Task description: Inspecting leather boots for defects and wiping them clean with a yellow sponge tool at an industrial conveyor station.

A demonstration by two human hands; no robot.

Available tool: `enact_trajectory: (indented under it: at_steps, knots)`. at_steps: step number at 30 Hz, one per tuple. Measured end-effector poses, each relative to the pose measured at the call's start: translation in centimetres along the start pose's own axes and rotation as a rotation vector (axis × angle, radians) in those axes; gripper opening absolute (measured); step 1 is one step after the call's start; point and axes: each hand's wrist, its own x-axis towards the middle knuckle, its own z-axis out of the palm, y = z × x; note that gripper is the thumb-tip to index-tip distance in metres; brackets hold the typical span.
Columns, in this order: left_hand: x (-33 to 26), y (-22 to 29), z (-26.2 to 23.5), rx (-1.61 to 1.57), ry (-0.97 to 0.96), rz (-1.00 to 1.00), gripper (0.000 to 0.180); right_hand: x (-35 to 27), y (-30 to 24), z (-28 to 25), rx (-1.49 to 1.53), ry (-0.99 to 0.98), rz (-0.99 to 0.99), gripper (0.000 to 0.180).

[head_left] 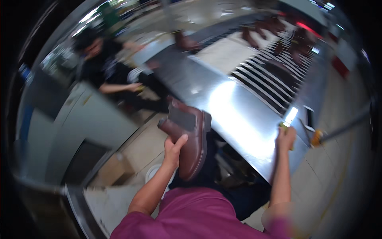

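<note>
Boot (195, 147), brown and shiny, is held up by the left hand (172, 153), over the lap and just beside the metal table (227, 97). Its toe is pointed down toward the pink shirt (195, 209), its sole is turned to the right, and a gray patch (182, 119) is seen on its side. It is clamped by the left hand, with the thumb pressed on it. A small yellow-green thing (283, 125) is gripped by the right hand (285, 139) near the table's edge; what it is cannot be told. A flat dark thing (308, 118) is seen near that hand. Farther off, a striped track (260, 85) is seen, with more brown boots (274, 26), all blurry, at its far end. On the left, a small yellow thing (140, 88) is held in a co-worker's hand (133, 87). A cardboard box (113, 170) is seen near a gray cabinet (79, 123).
</note>
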Motion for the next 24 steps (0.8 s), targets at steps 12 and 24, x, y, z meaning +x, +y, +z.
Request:
enact_trajectory:
  at_steps: [12,24]
  knots:
    - [-18.6,21.8,-11.2,0.673,1.394,1.018,0.050,3.4,2.3,7.6,-0.012,-0.220,-0.313,0.039]
    - [-35.9,30.0,-20.6,1.019,2.489,0.140,0.074,3.1,3.6,7.6,-0.029,-0.187,-0.295,0.041]
